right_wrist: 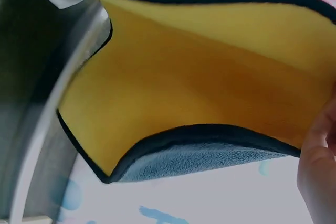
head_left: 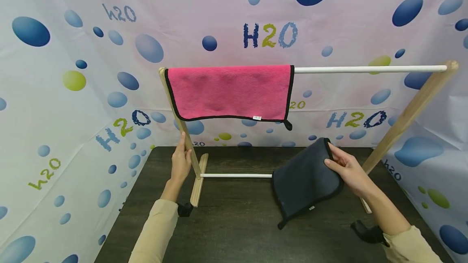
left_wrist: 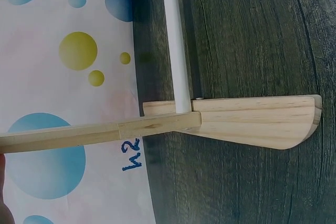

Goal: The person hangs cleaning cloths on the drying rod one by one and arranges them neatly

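A pink towel (head_left: 234,92) with black edging hangs over the upper white rod (head_left: 365,69) of a wooden rack. On the left, my left hand (head_left: 180,163) holds the rack's wooden post (left_wrist: 94,135) below the towel; only a bit of that hand shows in the left wrist view. My right hand (head_left: 345,171) pinches the upper right edge of a dark grey towel (head_left: 305,182). The right wrist view shows its yellow underside (right_wrist: 210,66) and a folded-up blue-grey edge. This towel hides part of the lower white rod (head_left: 237,175); whether they touch I cannot tell.
The rack's left foot (left_wrist: 252,121) rests on a dark wooden table (head_left: 234,222). A slanted right post (head_left: 406,121) rises behind my right hand. Patterned sheeting (head_left: 204,7) stands behind and at both sides.
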### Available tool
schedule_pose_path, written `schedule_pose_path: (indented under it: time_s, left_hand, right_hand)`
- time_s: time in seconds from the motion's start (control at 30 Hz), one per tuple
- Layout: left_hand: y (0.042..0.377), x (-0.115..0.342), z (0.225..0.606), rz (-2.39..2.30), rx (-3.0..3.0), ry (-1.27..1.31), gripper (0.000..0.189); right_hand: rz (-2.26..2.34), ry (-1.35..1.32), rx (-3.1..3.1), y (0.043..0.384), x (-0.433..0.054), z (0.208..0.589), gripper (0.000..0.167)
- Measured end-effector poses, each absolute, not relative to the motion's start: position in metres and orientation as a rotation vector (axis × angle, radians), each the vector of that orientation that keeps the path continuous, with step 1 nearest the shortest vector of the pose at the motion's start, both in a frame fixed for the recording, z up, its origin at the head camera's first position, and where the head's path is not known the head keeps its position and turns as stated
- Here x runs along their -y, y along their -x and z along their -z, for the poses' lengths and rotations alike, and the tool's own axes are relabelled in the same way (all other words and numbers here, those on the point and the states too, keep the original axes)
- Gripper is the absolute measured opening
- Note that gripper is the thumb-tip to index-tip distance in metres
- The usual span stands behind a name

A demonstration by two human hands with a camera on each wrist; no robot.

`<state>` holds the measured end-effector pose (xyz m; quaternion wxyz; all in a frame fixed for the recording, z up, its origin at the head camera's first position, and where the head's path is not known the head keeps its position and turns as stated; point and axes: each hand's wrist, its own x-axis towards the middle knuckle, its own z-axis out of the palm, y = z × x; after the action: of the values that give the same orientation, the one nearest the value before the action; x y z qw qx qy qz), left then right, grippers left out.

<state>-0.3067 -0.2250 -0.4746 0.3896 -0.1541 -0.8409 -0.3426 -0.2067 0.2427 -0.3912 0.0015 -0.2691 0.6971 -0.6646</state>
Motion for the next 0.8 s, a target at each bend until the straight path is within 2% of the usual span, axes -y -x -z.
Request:
schedule_pose_path:
  time_s: [0.4, 0.8]
  left_hand:
    - [0.308, 0.225, 0.475, 0.873, 2.134, 0.396, 0.070]
    - [0.307, 0.225, 0.474, 0.876, 2.131, 0.382, 0.069]
  right_hand:
    - [1.865, 0.837, -2.683, 0.208, -0.243, 0.357, 0.055]
    - [1.761, 1.031, -2.996, 0.211, -0.245, 0.333, 0.057]
